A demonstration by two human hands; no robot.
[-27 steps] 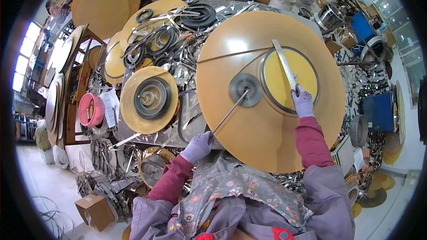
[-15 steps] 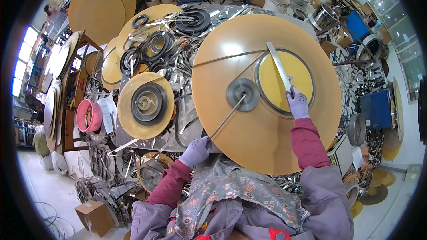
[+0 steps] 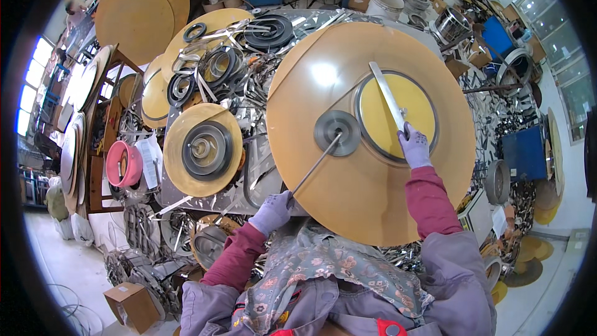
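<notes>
A large tan disc (image 3: 348,211) lies in front of me. A small grey coil (image 3: 348,144) rests on it, left of a yellow round plate (image 3: 380,126) with a dark band around its rim. My gloved left hand (image 3: 272,213) is closed around the near end of a thin metal rod (image 3: 314,167); its far end meets the coil's centre. My gloved right hand (image 3: 415,145) grips the near end of a flat metal bar (image 3: 384,88) with a small screw fitting, slanting across the yellow plate. A thin strip (image 3: 354,96) runs between the coil and the plate's far side.
Left of the big disc, a smaller tan disc (image 3: 176,155) carries a dark coil. Metal scraps and black rings (image 3: 268,31) crowd the far table. A pink tub (image 3: 128,164) stands at left. A cardboard box (image 3: 132,306) sits on the floor, lower left.
The long strip that crossed the big disc toward the left now lies along its far left edge, slanting up to the far side. Both hands keep their holds, almost unmoved.
</notes>
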